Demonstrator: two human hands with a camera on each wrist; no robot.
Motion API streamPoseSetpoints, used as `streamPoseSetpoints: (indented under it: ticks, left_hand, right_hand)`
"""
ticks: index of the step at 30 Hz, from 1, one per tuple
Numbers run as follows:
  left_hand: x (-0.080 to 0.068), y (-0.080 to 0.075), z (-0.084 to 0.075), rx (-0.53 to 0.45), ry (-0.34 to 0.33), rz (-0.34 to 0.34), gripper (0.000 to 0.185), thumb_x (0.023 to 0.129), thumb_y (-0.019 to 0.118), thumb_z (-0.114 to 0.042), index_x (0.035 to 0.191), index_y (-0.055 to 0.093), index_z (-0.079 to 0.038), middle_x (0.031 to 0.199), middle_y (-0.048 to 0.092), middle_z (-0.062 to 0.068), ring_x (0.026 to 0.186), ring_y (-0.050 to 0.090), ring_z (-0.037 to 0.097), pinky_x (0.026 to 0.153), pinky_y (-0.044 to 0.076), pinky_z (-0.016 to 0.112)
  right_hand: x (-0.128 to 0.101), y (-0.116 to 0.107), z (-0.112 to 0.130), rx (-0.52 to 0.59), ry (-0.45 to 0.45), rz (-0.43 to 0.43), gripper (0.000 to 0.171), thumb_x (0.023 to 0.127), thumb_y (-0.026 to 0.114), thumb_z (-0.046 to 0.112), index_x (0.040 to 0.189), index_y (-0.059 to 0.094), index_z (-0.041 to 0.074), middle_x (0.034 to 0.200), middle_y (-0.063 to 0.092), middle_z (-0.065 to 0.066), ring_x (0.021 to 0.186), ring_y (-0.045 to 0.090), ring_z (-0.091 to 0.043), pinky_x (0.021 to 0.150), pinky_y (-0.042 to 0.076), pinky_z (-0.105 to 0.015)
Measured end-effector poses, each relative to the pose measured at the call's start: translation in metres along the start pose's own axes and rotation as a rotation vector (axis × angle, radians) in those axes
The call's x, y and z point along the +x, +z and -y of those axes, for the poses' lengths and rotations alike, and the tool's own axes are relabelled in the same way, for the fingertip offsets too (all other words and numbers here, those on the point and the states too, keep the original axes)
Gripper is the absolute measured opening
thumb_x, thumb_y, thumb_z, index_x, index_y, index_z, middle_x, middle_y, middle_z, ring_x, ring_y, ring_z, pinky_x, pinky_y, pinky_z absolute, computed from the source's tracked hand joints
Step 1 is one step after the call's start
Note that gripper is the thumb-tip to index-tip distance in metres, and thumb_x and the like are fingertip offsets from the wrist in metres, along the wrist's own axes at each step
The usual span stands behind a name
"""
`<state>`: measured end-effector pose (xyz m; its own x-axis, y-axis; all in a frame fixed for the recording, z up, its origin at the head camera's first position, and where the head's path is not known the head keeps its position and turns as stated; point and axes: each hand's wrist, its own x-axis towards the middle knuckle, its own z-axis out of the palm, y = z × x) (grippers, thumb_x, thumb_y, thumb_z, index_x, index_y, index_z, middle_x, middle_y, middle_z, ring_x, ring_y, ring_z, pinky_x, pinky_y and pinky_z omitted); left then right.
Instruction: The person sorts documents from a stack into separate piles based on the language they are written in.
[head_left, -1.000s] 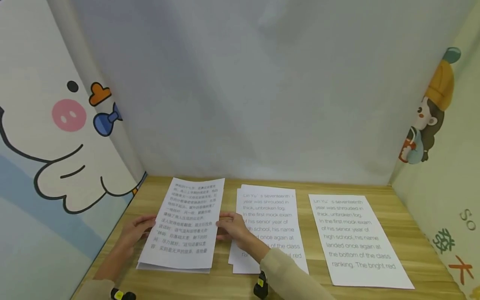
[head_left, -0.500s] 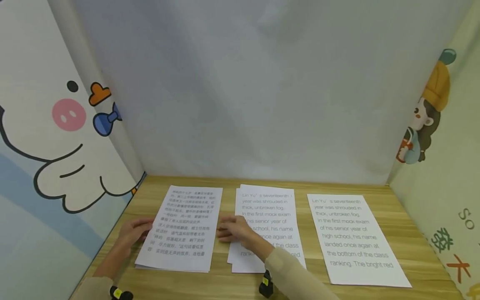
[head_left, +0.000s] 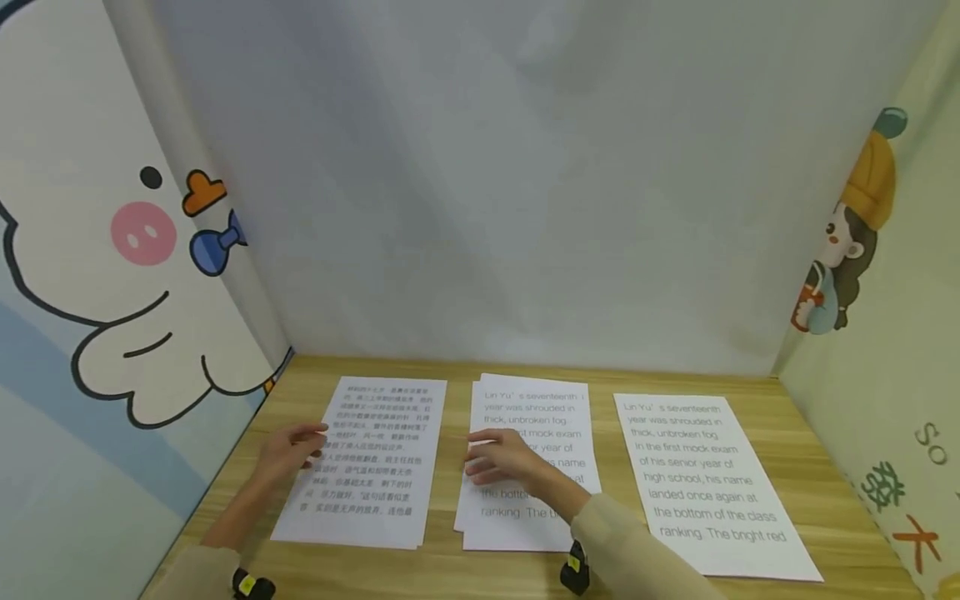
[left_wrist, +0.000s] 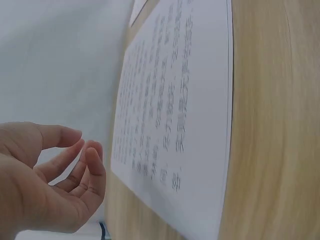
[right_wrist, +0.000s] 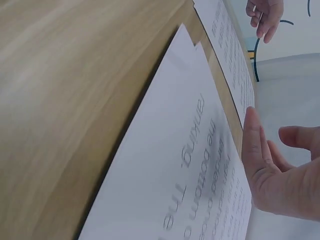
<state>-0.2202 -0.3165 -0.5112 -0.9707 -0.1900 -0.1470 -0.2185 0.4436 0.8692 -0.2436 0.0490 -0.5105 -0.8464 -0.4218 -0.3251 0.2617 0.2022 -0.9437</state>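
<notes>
- Chinese-text stack (head_left: pixel 367 462) is seen laid flat on the left of the wooden worktop (head_left: pixel 450 575), squared beside the English-text stack (head_left: pixel 532 467) at the middle; a single English sheet (head_left: pixel 705 483) is set apart on the right
- Sorting is judged nearly done, with three piles laid out and nothing held
- Left hand (head_left: pixel 288 454) is rested, fingers loosely spread, at the Chinese pile's left edge
- Right hand (head_left: pixel 506 458) is laid flat and relaxed on the middle pile, gripping nothing

The right sheet (head_left: pixel 705 483) at lower right of the frame reads "Lin Yu's seventeenth year was shrouded in thick, unbroken fog." The middle sheet (head_left: pixel 536 417) repeats it; the left sheet (head_left: pixel 375 454) carries small Chinese print, unreadable.
</notes>
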Motion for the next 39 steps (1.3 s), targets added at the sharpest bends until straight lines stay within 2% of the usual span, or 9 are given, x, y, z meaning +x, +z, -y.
streamPoseSetpoints:
  ticks: [6, 12, 16, 20, 24, 28, 32, 39]
  left_hand:
    - [-0.006, 0.03, -0.024, 0.002, 0.04, 0.094, 0.038, 0.1, 0.06, -0.014, 0.133, 0.061, 0.007, 0.108, 0.067, 0.015, 0.086, 0.065, 0.019, 0.068, 0.057, 0.027]
    - [-0.01, 0.066, -0.041, 0.004, 0.102, 0.202, 0.035, 0.1, 0.06, -0.014, 0.129, 0.063, 0.006, 0.106, 0.067, 0.017, 0.088, 0.068, 0.023, 0.07, 0.059, 0.033]
    - [-0.012, 0.089, -0.049, 0.002, 0.098, 0.246, 0.03, 0.1, 0.061, -0.012, 0.126, 0.066, 0.003, 0.106, 0.068, 0.018, 0.088, 0.068, 0.023, 0.073, 0.059, 0.036]
    - [-0.014, 0.113, -0.057, 0.018, 0.089, 0.278, 0.028, 0.099, 0.062, -0.012, 0.123, 0.068, 0.001, 0.103, 0.069, 0.015, 0.083, 0.067, 0.02, 0.07, 0.059, 0.033]
    - [-0.015, 0.138, -0.068, 0.052, 0.1, 0.331, 0.032, 0.098, 0.063, -0.014, 0.126, 0.067, 0.002, 0.108, 0.069, 0.013, 0.082, 0.065, 0.02, 0.067, 0.058, 0.03]
    - [-0.014, 0.155, -0.075, 0.09, 0.085, 0.359, 0.042, 0.095, 0.064, -0.014, 0.132, 0.062, 0.004, 0.116, 0.068, 0.014, 0.086, 0.065, 0.019, 0.072, 0.058, 0.03]
    - [-0.011, 0.168, -0.075, 0.127, 0.074, 0.372, 0.05, 0.092, 0.067, -0.013, 0.137, 0.058, 0.005, 0.119, 0.066, 0.013, 0.088, 0.064, 0.016, 0.073, 0.056, 0.027]
    - [-0.004, 0.188, -0.078, 0.133, 0.077, 0.378, 0.033, 0.091, 0.066, -0.013, 0.121, 0.069, -0.003, 0.094, 0.064, 0.005, 0.069, 0.055, 0.013, 0.059, 0.044, 0.022]
  right_hand:
    - [-0.016, -0.026, -0.005, -0.044, 0.002, -0.041, 0.039, 0.104, 0.054, 0.015, 0.137, 0.056, -0.005, 0.118, 0.071, -0.023, 0.092, 0.075, -0.02, 0.081, 0.065, -0.035]
    - [-0.035, -0.055, -0.007, -0.09, -0.008, -0.098, 0.039, 0.104, 0.053, 0.015, 0.136, 0.057, -0.008, 0.119, 0.07, -0.024, 0.095, 0.075, -0.023, 0.083, 0.064, -0.036]
    - [-0.043, -0.075, -0.006, -0.105, -0.003, -0.136, 0.04, 0.104, 0.054, 0.015, 0.136, 0.057, -0.008, 0.119, 0.07, -0.023, 0.095, 0.074, -0.022, 0.083, 0.064, -0.036]
    - [-0.048, -0.096, -0.006, -0.109, 0.002, -0.163, 0.041, 0.105, 0.053, 0.016, 0.137, 0.055, -0.009, 0.121, 0.068, -0.024, 0.093, 0.073, -0.019, 0.086, 0.063, -0.036]
    - [-0.055, -0.12, -0.011, -0.114, 0.016, -0.199, 0.042, 0.105, 0.052, 0.014, 0.139, 0.053, -0.012, 0.121, 0.067, -0.024, 0.092, 0.072, -0.017, 0.089, 0.062, -0.037]
    - [-0.061, -0.137, -0.02, -0.096, 0.056, -0.262, 0.041, 0.104, 0.053, 0.011, 0.138, 0.053, -0.013, 0.112, 0.069, -0.018, 0.084, 0.071, -0.011, 0.083, 0.063, -0.03]
    - [-0.065, -0.145, -0.028, -0.049, 0.089, -0.289, 0.041, 0.104, 0.052, 0.009, 0.136, 0.051, -0.016, 0.102, 0.068, -0.012, 0.079, 0.068, -0.009, 0.077, 0.063, -0.025]
    - [-0.066, -0.149, -0.036, -0.011, 0.112, -0.29, 0.038, 0.104, 0.05, 0.007, 0.132, 0.051, -0.018, 0.094, 0.068, -0.009, 0.078, 0.067, -0.009, 0.075, 0.062, -0.024]
